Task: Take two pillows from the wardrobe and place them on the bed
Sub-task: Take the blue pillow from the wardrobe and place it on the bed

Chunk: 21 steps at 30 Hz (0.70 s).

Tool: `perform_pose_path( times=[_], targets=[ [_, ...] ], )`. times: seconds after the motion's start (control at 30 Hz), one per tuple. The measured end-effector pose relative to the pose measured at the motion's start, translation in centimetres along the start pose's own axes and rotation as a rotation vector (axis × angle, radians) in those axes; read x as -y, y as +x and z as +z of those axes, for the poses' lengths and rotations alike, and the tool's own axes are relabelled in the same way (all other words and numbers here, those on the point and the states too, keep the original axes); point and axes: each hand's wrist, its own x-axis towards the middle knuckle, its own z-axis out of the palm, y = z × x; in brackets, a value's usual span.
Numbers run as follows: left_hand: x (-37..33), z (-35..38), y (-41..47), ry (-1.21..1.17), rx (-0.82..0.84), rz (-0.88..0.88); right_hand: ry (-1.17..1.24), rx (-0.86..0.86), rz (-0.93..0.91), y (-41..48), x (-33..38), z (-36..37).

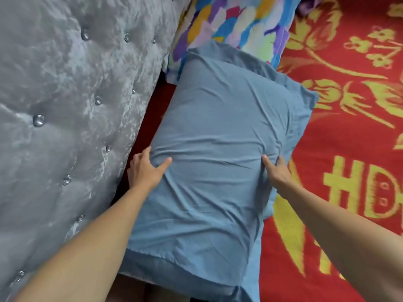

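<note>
On the bed (340, 149), left hand (145, 168) and right hand (277, 171), arms outstretched, each gripping the blue pillow (218, 138).

A blue pillow (213, 153) lies on a bed covered with a red blanket (340, 131) patterned in yellow, its long side near a grey tufted headboard (65, 105) studded with shiny buttons. The left hand (145, 168) grips the pillow's edge on the headboard side, thumb pressed on top; the right hand (277, 171) pinches the opposite edge, bunching the fabric. A multicoloured pillow (231, 25) sits just beyond, its corner tucked under the blue one.
</note>
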Motion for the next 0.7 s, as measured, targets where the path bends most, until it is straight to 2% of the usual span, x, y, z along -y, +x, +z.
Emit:
perform_pose_path(
  times=[0.07, 0.13, 0.23, 0.33, 0.43, 0.57, 0.7],
  targets=[
    [1.5, -0.2, 0.9, -0.218, 0.172, -0.239, 0.283, 0.05, 0.173, 0.0, -0.2, 1.8],
    [2.0, -0.5, 0.5, -0.393, 0.201, -0.315, 0.368, -0.029, 0.193, -0.3, 0.3, 3.4],
    [1.0, -1.6, -0.8, -0.483, 0.03, -0.26, 0.431, -0.237, 0.144, -1.7, 2.0, 4.5],
    [0.4, -4.1, -1.7, -0.518, -0.146, -0.194, 0.426, -0.326, 0.07, -3.4, 4.1, 5.0],
    [1.8, -6.2, -1.6, -0.41, -0.239, -0.183, 0.396, -0.232, -0.024, -4.0, 6.0, 6.6],
    [4.1, -5.4, -0.5, -0.124, -0.146, -0.211, 0.115, -0.069, 0.038, -2.9, 5.9, 9.0],
    [3.1, -2.6, -1.0, 0.142, -0.087, -0.21, -0.127, 0.044, 0.074, -1.8, 3.6, 8.1]
  ],
)
